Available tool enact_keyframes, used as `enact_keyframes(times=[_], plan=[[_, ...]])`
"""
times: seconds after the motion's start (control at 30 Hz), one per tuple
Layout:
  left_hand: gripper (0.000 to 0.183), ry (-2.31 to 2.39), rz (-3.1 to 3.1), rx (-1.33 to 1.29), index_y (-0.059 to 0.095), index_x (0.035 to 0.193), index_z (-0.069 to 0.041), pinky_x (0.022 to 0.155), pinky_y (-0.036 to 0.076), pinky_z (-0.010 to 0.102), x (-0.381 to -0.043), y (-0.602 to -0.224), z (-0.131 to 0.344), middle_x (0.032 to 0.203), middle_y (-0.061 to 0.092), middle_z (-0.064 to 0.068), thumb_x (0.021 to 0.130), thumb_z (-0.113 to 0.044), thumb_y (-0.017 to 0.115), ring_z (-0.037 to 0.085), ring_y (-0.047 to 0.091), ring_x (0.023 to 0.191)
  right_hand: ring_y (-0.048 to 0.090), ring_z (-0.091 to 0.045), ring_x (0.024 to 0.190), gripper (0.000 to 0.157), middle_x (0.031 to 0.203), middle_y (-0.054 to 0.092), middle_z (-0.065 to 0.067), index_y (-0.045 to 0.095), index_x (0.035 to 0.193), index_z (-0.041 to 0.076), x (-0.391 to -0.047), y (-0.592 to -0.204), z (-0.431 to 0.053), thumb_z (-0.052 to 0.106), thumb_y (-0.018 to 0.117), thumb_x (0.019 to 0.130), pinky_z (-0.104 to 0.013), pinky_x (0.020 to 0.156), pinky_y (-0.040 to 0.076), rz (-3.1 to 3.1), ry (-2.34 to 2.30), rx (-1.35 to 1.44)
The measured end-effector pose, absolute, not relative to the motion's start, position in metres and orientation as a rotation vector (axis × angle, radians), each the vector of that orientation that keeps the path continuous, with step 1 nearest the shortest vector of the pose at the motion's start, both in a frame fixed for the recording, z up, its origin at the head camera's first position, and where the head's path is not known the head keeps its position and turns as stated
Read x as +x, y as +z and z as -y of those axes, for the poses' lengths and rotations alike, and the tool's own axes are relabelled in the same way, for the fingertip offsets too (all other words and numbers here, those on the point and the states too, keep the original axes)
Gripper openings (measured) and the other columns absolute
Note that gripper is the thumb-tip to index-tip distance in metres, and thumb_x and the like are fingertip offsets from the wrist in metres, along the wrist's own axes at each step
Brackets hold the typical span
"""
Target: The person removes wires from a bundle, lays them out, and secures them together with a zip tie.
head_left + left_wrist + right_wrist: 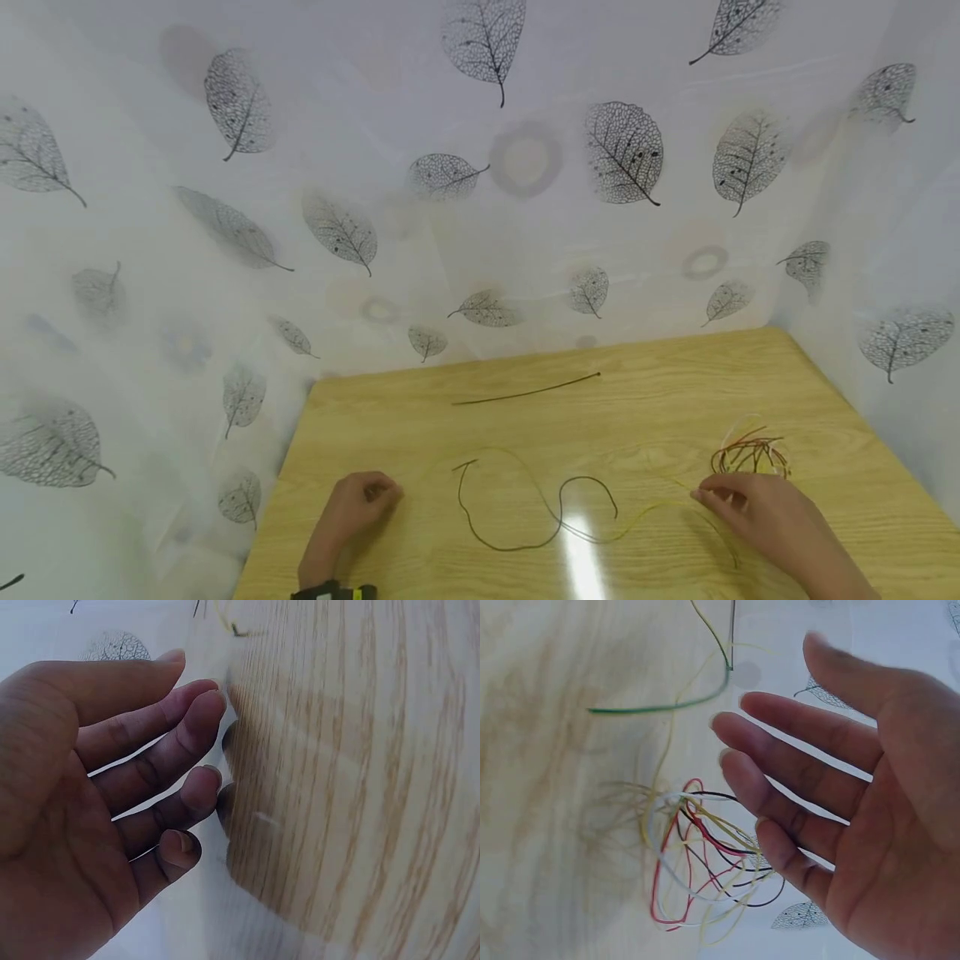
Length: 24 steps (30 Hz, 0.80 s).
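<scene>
The left hand (363,504) is poised at the left of the pale wood-grain table (390,417), its fingers loosely bent and its thumb apart from them, with nothing in its grasp. The right hand (765,512) is over the right side, fingers slightly bent and spread, thumb standing away from them, pinching nothing. Just beside it in the head view is the right part of a long, thin yellow wire (654,505), which curves leftward across the middle of the table. There it crosses a thin dark wire (513,550) lying in an S-shaped curve, with the left hand to its left. A loose tangle of red, white, black and yellow wires (750,454) lies just beyond the right hand. Farther back, a nearly straight thin dark strip (525,394) lies alone, a small knob at its right end.
</scene>
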<state>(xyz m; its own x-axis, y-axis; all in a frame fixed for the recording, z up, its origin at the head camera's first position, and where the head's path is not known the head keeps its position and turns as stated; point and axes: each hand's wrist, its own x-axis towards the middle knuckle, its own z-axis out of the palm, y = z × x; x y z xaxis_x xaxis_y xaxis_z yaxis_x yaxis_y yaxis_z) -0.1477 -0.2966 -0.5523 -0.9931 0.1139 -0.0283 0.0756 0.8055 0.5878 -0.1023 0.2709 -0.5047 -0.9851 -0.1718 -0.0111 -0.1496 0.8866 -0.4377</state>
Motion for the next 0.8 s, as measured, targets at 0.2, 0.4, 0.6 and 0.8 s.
enact_keyframes(times=[0.2, 0.4, 0.6, 0.8], plan=[[0.005, 0.899, -2.992, 0.2, 0.074, 0.083, -0.024, 0.061, 0.051, 0.03, -0.157, -0.538, 0.283, 0.078, 0.07, -0.012, 0.088, -0.023, 0.073, 0.006, 0.059, 0.065, 0.067, -0.018, 0.071, 0.018, 0.09, 0.074, -0.001, 0.076, 0.101, 0.013, -0.118, -0.502, -0.28, 0.022, 0.073, 0.086, -0.039, 0.058, 0.056, -3.035, -0.691, -0.336], [0.006, 0.886, -3.024, 0.485, 0.074, 0.091, -0.02, 0.054, 0.049, 0.024, -0.17, -0.51, 0.238, 0.079, 0.069, -0.014, 0.092, -0.024, 0.07, 0.003, 0.055, 0.059, 0.069, -0.022, 0.076, 0.023, 0.093, 0.074, -0.003, 0.076, 0.102, 0.013, -0.129, -0.512, -0.277, 0.018, 0.078, 0.08, -0.042, 0.063, 0.056, -3.043, -0.604, -0.373], [0.01, 0.893, -2.973, 0.864, 0.074, 0.095, -0.018, 0.051, 0.046, 0.019, -0.182, -0.491, 0.169, 0.083, 0.07, -0.012, 0.093, -0.025, 0.068, 0.001, 0.052, 0.056, 0.068, -0.024, 0.078, 0.024, 0.089, 0.073, 0.001, 0.076, 0.094, 0.018, -0.133, -0.521, -0.27, 0.024, 0.084, 0.072, -0.044, 0.065, 0.056, -3.073, -0.557, -0.398], [0.013, 0.87, -2.82, 1.043, 0.073, 0.098, -0.022, 0.05, 0.044, 0.014, -0.187, -0.484, 0.114, 0.084, 0.067, -0.017, 0.096, -0.03, 0.064, -0.001, 0.05, 0.053, 0.065, -0.014, 0.075, 0.019, 0.082, 0.07, 0.009, 0.074, 0.086, 0.023, -0.135, -0.535, -0.264, 0.023, 0.085, 0.07, -0.037, 0.064, 0.057, -3.038, -0.549, -0.395]])
